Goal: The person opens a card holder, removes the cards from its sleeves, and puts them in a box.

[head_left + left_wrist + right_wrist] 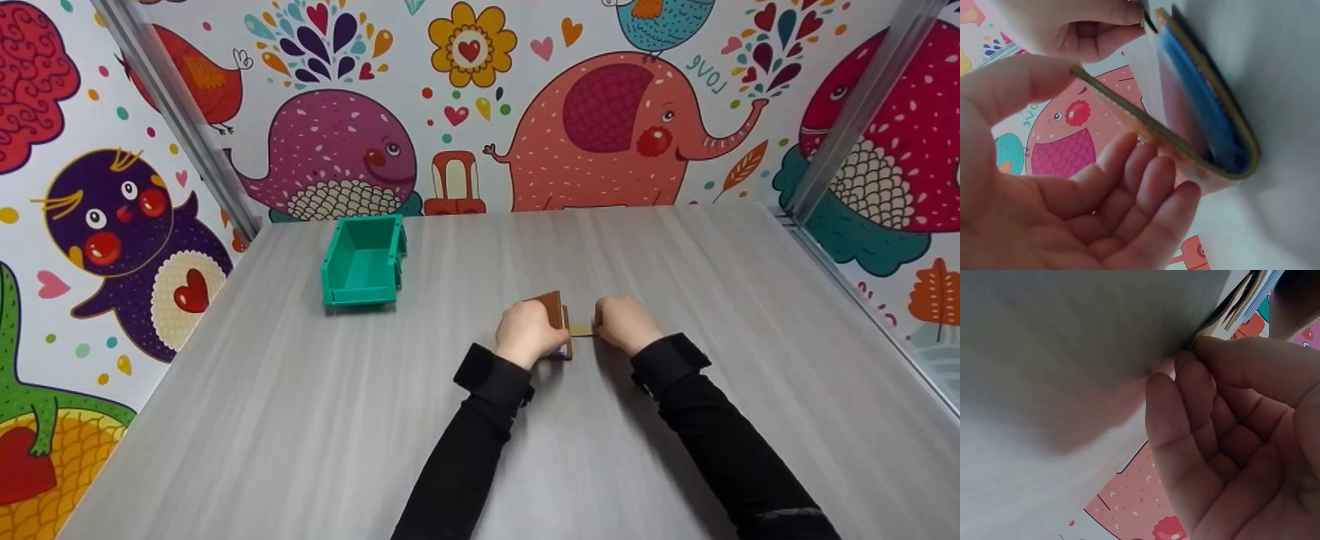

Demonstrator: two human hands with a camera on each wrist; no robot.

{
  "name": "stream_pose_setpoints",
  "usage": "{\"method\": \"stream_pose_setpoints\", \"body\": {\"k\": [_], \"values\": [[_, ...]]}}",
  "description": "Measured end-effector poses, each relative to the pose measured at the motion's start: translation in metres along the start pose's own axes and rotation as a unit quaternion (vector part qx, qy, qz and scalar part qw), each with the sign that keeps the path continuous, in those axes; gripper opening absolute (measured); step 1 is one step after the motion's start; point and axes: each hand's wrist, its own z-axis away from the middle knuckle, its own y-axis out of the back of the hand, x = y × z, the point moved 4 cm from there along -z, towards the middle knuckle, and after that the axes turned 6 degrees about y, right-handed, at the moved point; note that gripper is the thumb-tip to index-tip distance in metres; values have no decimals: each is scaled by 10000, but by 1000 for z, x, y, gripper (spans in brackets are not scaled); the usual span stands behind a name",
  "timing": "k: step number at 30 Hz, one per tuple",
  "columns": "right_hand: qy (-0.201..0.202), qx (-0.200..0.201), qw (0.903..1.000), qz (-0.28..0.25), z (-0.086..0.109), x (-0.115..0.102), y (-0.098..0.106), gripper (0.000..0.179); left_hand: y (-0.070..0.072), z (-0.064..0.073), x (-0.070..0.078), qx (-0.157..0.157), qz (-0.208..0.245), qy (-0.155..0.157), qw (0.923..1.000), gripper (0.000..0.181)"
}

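Observation:
A brown wallet [553, 306] stands partly open on the table, its far side showing in the head view. My left hand [525, 332] holds one cover [1145, 121], with the thumb at its edge and the fingers against its outer face. Inside, a blue lining or sleeve [1199, 93] and pale leaves show in the left wrist view. To the right, a narrow tan strip [582, 330] runs from the wallet to my right hand [626, 324]. Thumb and index finger of that hand [1235, 422] pinch the strip's end close to the tabletop.
A green plastic bin [361, 289] sits at the back left of the grey wood-grain table [300, 435]. Printed panels with cartoon animals [600, 135] rise behind and beside the table, with metal frame posts [180, 120] at the corners.

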Motion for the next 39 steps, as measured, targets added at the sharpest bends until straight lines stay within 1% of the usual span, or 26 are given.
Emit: {"method": "stream_pose_setpoints", "body": {"k": [3, 6, 8, 14, 16, 21, 27, 34, 39], "values": [[38, 33, 10000, 15, 0, 1, 0, 8, 4, 1, -1, 46, 112, -57, 9999, 35], [89, 79, 9999, 21, 0, 1, -1, 8, 8, 2, -3, -10, 177, -49, 9998, 38], [136, 117, 9998, 36, 0, 1, 0, 8, 11, 2, -5, -45, 229, -14, 9997, 38], [211, 195, 9996, 45, 1, -1, 2, 9, 20, 4, -12, -94, 369, 154, 9992, 29], [183, 182, 9997, 41, 1, -1, 2, 8, 23, 5, -14, -132, 405, 206, 9989, 30], [89, 140, 9998, 57, 0, 0, 1, 6, 30, 5, -22, -111, 481, 256, 9985, 26], [48, 90, 9999, 66, -1, 1, 0, 7, 35, 6, -32, -112, 603, 349, 9975, 35], [8, 15, 10000, 79, -2, 1, -1, 9, 40, 9, -41, -114, 656, 545, 9963, 29], [-18, -23, 10000, 91, -2, 1, -1, 9, 42, 10, -47, -129, 609, 570, 9964, 26]]}}
